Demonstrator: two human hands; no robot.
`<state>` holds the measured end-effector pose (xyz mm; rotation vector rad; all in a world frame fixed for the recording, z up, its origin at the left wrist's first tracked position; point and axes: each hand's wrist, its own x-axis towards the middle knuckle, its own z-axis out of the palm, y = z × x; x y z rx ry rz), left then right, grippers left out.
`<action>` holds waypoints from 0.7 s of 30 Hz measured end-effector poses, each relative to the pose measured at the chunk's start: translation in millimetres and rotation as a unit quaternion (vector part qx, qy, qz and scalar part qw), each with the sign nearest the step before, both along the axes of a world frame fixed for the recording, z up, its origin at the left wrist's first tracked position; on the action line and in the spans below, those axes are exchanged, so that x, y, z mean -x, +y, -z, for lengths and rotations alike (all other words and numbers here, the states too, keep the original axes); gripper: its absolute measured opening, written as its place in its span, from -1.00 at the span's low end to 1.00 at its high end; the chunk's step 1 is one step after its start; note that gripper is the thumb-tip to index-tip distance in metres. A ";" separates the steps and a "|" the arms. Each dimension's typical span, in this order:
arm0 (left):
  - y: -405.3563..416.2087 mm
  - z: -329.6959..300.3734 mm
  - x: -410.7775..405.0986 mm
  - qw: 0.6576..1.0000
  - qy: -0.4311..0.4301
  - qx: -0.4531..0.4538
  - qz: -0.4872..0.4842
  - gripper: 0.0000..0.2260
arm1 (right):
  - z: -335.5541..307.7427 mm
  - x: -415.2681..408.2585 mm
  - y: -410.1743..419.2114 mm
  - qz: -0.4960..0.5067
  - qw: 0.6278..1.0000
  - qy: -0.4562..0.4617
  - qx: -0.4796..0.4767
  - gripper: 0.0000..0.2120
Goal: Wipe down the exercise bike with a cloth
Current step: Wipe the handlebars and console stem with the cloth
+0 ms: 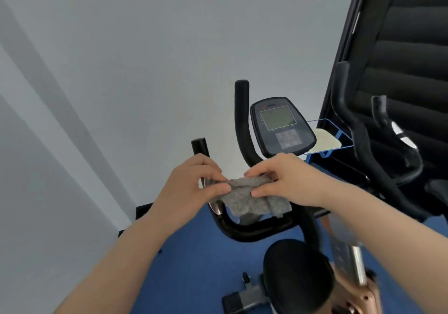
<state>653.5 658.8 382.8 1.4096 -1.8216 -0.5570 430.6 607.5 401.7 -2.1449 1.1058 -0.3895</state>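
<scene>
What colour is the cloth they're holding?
Grey, a fuzzy plain cloth pinched between both hands; seen in the head view.

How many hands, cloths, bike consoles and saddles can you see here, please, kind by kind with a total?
Hands: 2, the left hand and right hand, both pinching the cloth
Cloths: 1, the grey cloth
Consoles: 1, the console
Saddles: 1, the black saddle
Total: 5

head view | looks forward and down | close above exercise bike (266,216) handlebars
</scene>
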 end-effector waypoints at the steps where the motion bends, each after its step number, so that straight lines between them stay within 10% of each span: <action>1: -3.8 -1.7 1.6 1.000 -0.014 -0.003 0.009 -0.94 | -4.5 3.7 -3.8 0.004 1.000 0.018 0.013 -0.79; 15: -26.1 -8.5 10.6 0.991 -0.097 -0.072 0.049 -0.90 | -41.9 21.6 -26.6 0.098 0.978 -0.013 0.182 -0.83; 18: -21.3 -4.8 32.9 0.993 -0.034 -0.105 0.042 -0.60 | -39.7 11.4 -22.7 0.092 0.982 -0.028 0.164 -0.83; 21: -19.1 9.2 49.9 0.997 0.024 -0.069 -0.022 -0.73 | -37.5 9.2 -21.4 0.085 0.982 -0.034 0.165 -0.83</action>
